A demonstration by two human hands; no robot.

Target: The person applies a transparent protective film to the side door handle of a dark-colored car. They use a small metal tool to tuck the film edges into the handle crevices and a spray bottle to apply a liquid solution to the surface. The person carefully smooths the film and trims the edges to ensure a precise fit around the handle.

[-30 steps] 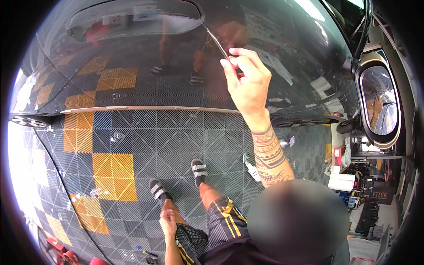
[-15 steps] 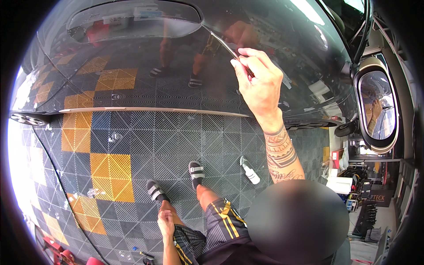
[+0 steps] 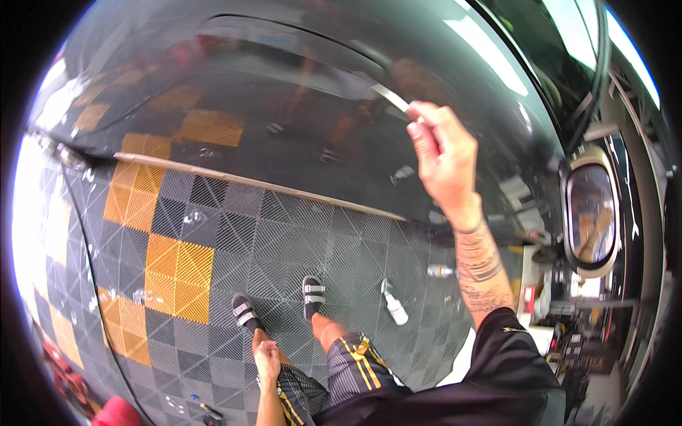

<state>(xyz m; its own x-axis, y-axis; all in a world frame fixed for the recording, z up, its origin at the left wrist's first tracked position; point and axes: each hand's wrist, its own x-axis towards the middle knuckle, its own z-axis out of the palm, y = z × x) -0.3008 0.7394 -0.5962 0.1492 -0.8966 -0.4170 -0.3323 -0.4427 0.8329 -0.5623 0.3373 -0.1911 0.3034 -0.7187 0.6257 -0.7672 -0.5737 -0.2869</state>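
Observation:
My right hand (image 3: 446, 153) pinches a slim, flat silver tool (image 3: 393, 98), knife-like in shape, between thumb and fingers. Its tip points up and left at the glossy dark car panel (image 3: 284, 106), by the right end of a dark curved line (image 3: 305, 30) on it. Blur hides whether the tip touches the panel. The panel mirrors my legs and the floor tiles. My left hand (image 3: 268, 362) hangs low at my knee, fingers loosely bent but apart, with nothing visible in it.
A pale strip (image 3: 256, 183) runs along the car's lower edge. The side mirror (image 3: 592, 213) juts out at right. On the tiled floor (image 3: 241, 241) lie a white spray bottle (image 3: 394, 307) and another bottle (image 3: 440, 270). A dark cable (image 3: 96, 284) crosses the left side; a red object (image 3: 117, 412) is lower left.
My right hand and the tool have moved right and slightly down, away from the tool tip's earlier spot on the panel. The view has tilted and shifted. My left hand stays at the knee.

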